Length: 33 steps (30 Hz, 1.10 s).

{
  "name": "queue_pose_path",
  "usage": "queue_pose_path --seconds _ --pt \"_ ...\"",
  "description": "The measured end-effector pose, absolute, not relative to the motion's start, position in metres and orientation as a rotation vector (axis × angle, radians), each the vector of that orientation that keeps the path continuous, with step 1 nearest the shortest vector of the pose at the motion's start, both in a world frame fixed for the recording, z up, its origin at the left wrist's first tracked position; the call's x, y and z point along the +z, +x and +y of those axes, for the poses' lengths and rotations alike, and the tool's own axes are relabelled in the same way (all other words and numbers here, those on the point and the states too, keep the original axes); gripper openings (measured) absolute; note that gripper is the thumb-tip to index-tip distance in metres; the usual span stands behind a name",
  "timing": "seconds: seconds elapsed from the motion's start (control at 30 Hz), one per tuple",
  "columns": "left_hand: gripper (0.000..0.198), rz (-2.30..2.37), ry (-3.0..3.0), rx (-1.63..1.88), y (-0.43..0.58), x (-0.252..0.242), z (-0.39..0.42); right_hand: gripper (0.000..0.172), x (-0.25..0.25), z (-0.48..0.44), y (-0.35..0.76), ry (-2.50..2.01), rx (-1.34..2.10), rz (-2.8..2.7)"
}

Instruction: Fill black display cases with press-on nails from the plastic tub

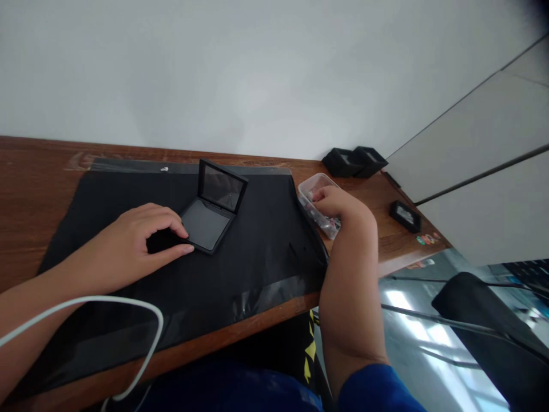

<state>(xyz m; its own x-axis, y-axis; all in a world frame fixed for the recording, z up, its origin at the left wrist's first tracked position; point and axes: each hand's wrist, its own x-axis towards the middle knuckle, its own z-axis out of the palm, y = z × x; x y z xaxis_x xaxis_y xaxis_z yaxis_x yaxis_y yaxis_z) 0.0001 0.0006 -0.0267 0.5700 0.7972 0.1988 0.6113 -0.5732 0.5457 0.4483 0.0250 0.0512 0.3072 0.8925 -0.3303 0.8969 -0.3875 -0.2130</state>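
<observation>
An opened black hinged case (206, 224) lies on the black mat, its lid with a clear window (222, 187) standing tilted up at the back. My left hand (148, 237) grips the near left corner of the case's base between thumb and fingers. My right hand (329, 200) is reaching into a clear plastic tub (306, 189) to the right of the mat. Its fingers are bent together among small items in the tub; what they hold, if anything, is hidden.
The black mat (266, 246) covers much of the wooden table (26, 200). Black boxes (354, 162) stand at the back right, and a small black box (405, 216) lies near the right edge. A white cable (128, 299) loops across the front left.
</observation>
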Motion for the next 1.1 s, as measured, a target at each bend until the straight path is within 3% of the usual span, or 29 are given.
queue_pose_path --seconds 0.4,0.63,0.73,0.9,1.1 --pt "0.038 1.148 2.378 0.585 -0.004 -0.028 0.001 0.015 0.059 0.022 0.444 2.849 -0.503 1.774" --pt "0.037 1.18 2.333 0.553 -0.005 -0.028 0.002 0.002 0.065 0.017 0.442 3.078 -0.38 1.796" --pt "0.04 1.19 2.327 0.566 -0.003 -0.026 0.002 0.005 0.065 0.016 0.44 3.16 -0.405 1.907" --pt "0.044 1.214 2.314 0.593 0.001 -0.022 0.0 0.009 0.067 0.01 0.419 2.949 -1.031 2.375" --pt "0.041 1.21 2.272 0.775 0.01 -0.015 -0.007 0.028 0.07 -0.006 0.363 1.797 -1.981 2.668"
